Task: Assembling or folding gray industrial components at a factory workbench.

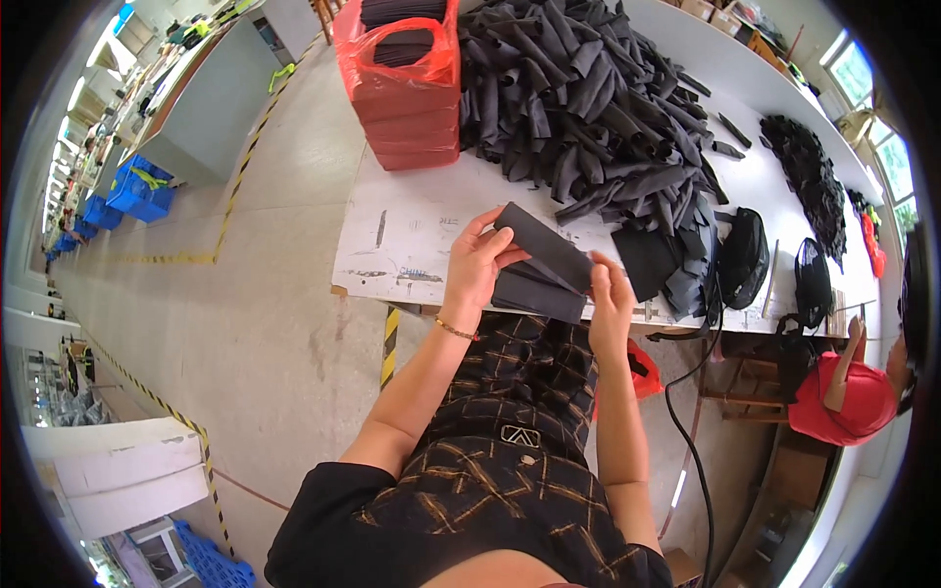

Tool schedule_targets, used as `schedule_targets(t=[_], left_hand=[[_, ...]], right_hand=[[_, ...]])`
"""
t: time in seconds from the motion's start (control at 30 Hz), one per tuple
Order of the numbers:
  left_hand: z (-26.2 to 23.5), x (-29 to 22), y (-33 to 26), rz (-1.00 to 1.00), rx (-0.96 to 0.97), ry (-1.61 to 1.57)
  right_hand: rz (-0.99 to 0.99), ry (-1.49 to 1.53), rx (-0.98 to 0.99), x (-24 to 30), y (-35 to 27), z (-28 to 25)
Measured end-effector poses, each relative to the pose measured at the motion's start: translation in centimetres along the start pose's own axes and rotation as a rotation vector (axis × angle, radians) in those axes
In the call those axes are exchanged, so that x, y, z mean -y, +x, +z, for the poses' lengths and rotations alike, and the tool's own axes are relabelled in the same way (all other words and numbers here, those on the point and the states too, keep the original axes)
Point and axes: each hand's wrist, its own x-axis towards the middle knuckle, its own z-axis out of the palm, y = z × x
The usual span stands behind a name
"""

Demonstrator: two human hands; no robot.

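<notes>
Item: dark fabric pieces, flat, matte, oblong, held over the white table edge. My left hand pinched the top piece; my right hand gripped the stack, fingertips hidden behind cloth. At one o'clock, heaped black strips, possibly tubular.

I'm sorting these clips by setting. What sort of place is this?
Most likely a garment or sewing workshop. A long white worktable carries a big heap of black fabric strips, with red plastic bags of more dark pieces beside it. Both hands hold a folded black fabric piece, and yellow-black tape marks the floor.
</notes>
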Motion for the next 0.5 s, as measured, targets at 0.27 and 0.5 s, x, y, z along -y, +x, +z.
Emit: schedule_targets(t=[0.27, 0.5], left_hand=[[0.1, -0.5, 1.2, -0.107, 0.074, 0.187], [0.9, 1.6, -0.5, 0.109, -0.14, 0.166]], right_hand=[[0.078, -0.283, 0.084, -1.2, 0.2, -0.5], [0.136, -0.289, -0.015, -1.6, -0.3, 0.2]])
